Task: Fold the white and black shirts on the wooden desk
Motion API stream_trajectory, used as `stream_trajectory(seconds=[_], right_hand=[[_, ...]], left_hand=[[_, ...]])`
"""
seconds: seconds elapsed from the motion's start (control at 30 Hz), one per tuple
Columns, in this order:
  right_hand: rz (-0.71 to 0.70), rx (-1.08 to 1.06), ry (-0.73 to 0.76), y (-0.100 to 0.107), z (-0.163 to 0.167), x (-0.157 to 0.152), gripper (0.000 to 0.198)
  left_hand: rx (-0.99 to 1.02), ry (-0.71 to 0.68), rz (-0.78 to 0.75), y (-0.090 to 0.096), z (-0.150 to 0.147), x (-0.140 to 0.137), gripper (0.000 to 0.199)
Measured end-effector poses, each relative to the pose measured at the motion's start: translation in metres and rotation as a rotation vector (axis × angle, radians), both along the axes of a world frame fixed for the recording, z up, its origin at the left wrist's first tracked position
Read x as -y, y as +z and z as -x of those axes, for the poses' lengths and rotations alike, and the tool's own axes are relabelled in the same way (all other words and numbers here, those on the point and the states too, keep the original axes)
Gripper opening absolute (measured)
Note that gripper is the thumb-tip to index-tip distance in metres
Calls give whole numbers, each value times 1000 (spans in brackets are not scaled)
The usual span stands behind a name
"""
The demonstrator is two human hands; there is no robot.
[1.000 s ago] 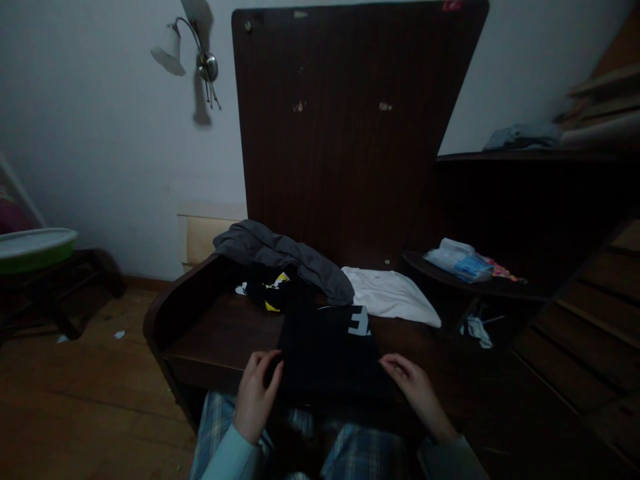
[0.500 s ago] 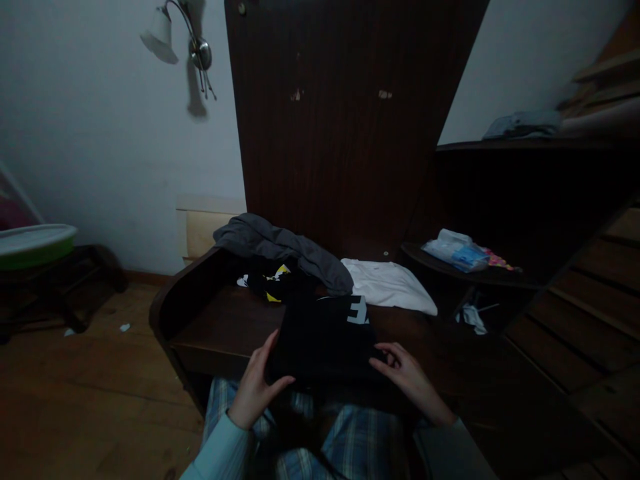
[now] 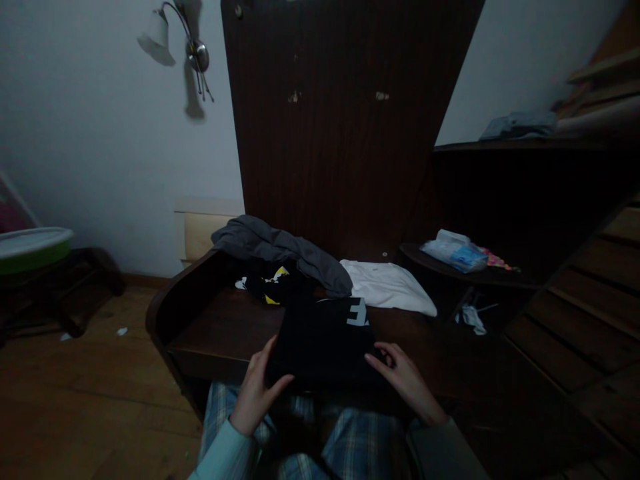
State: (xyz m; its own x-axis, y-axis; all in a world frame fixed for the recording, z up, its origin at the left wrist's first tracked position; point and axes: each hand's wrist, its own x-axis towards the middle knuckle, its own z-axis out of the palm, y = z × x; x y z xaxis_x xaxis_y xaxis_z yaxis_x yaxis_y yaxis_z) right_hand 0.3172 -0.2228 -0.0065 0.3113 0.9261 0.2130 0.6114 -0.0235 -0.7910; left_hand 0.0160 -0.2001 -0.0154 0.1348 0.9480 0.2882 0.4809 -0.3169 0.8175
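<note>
A folded black shirt [image 3: 320, 343] with a pale letter print near its far right corner lies on the dark wooden desk [image 3: 215, 327], at the near edge. My left hand [image 3: 257, 390] holds its near left corner, thumb on top and fingers along the side. At the right edge, my right hand [image 3: 403, 377] grips the cloth between thumb and curled fingers; part of that grip is hidden. Just beyond the shirt are a crumpled black cloth with yellow and white print [image 3: 275, 283], a rumpled grey garment [image 3: 285, 247] and a flat folded white garment [image 3: 390, 287].
To the right, a corner shelf [image 3: 500, 277] bears a blue-and-white plastic packet [image 3: 455, 252]. The desk's raised left side [image 3: 165, 300] curves upward. A green basin [image 3: 35, 253] sits on a dark stool at far left. A lamp [image 3: 157, 37] hangs on the wall.
Both hands keep their hold at the shirt's sides; the right hand has shifted slightly left. The shirt lies nearly as before. The view has moved a little.
</note>
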Motion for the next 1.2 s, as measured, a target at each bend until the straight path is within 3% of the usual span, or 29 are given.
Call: stream_trajectory(seconds=[0.23,0.53,0.8,0.97,1.2], right_hand=[[57,-15,94,3,-1,0,33],[-5,-104,179,3,0,5,37],[43,-356,170,18,5,11,39],[158,-557,148,27,13,12,42],[210,-539,120,24,10,13,45]], left_hand=[[-11,43,-2,-2,-4,3,55],[15,63,-8,0,-5,2,53],[37,67,4,1,-6,0,56],[57,87,-23,-2,-8,0,54],[35,83,1,3,-9,3,54]])
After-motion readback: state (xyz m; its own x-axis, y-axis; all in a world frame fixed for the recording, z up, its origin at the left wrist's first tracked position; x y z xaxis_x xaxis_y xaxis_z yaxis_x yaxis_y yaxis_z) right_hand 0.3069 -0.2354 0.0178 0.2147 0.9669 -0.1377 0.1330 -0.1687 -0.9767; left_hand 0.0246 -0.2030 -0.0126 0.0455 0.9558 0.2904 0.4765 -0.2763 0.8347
